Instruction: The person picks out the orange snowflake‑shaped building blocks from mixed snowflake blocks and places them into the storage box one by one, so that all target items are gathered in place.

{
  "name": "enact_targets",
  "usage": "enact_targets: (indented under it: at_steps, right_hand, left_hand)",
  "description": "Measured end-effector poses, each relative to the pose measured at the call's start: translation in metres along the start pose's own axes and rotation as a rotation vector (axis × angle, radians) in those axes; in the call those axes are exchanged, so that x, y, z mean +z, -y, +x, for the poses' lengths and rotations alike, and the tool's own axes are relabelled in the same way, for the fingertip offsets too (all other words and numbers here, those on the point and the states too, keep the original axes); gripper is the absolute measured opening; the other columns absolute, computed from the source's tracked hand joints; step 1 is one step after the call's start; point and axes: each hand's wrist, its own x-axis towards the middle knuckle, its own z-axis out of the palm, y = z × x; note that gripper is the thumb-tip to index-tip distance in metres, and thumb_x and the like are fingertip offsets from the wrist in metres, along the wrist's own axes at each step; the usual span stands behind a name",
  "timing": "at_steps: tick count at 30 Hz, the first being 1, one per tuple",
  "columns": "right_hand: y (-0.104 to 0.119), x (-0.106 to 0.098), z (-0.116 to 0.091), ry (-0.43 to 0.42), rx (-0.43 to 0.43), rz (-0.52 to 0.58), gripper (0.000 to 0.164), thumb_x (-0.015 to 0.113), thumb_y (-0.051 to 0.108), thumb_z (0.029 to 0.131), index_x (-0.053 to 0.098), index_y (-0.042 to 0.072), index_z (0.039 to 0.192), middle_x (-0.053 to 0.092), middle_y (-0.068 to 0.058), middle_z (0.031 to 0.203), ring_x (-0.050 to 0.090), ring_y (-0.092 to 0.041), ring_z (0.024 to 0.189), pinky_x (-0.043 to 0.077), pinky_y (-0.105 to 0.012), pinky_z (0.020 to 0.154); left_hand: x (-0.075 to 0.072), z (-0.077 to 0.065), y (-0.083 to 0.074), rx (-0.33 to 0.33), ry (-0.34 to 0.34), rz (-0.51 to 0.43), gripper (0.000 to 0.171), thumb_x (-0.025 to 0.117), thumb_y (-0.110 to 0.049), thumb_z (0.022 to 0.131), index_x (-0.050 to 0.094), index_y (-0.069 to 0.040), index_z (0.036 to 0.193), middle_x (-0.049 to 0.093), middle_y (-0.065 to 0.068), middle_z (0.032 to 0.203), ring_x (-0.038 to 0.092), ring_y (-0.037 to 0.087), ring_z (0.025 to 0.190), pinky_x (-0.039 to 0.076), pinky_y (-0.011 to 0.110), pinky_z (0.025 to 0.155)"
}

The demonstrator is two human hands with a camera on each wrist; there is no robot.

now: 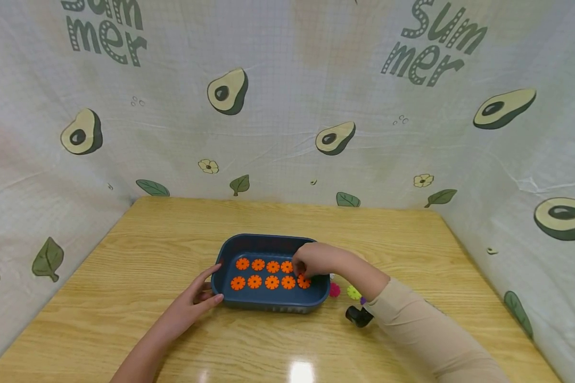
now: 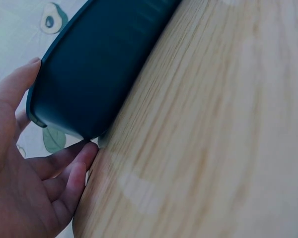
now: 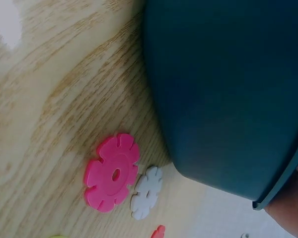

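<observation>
A dark blue rectangular plastic basin (image 1: pixel 268 307) stands on the wooden table. On its floor, orange flower-shaped discs (image 1: pixel 272 282) with notched edges lie flat in two rows. My left hand (image 1: pixel 194 300) holds the basin's left end; in the left wrist view the thumb is at the rim and the other fingers (image 2: pixel 77 173) are low by the base. Over the basin's right end reaches my right hand (image 1: pixel 313 258), its fingers bent down beside the rightmost orange disc (image 1: pixel 304 281) of the near row. The hand itself hides whether its fingertips pinch a disc.
Right of the basin lie a pink flower disc (image 3: pixel 111 173), a white one (image 3: pixel 146 192), a yellow-green one (image 1: pixel 353 292) and a purple piece (image 1: pixel 363 300), partly under the right forearm. A black device (image 1: pixel 359 316) is at the right wrist. Printed white cloth (image 1: pixel 278 133) surrounds the table (image 1: pixel 182 223).
</observation>
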Motion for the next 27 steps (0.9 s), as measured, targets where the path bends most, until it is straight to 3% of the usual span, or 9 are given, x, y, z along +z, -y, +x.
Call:
enact_targets:
  at_steps: [15,27]
  right_hand:
    - [-0.001,0.0,-0.008,0.0,0.02,0.006,0.012,0.074,0.004,0.086,0.072,0.016,0.086,0.063,0.008,0.08,0.055,-0.008,0.071,0.048,-0.025,0.068]
    - [-0.002,-0.005,-0.02,-0.083,-0.076,0.088,0.018,0.077,0.004,0.083,0.073,0.01,0.1,0.066,0.003,0.091,0.057,-0.008,0.078,0.049,-0.024,0.071]
  left_hand:
    - [0.004,0.003,-0.004,0.01,0.013,-0.009,0.069,0.066,-0.025,0.094,0.03,-0.025,0.153,0.052,0.021,0.132,0.058,0.032,0.116,0.047,0.027,0.086]
    - [0.0,-0.001,-0.001,0.01,-0.015,0.056,0.069,0.066,-0.025,0.095,0.029,-0.026,0.153,0.051,0.021,0.134,0.057,0.032,0.116,0.047,0.028,0.088]
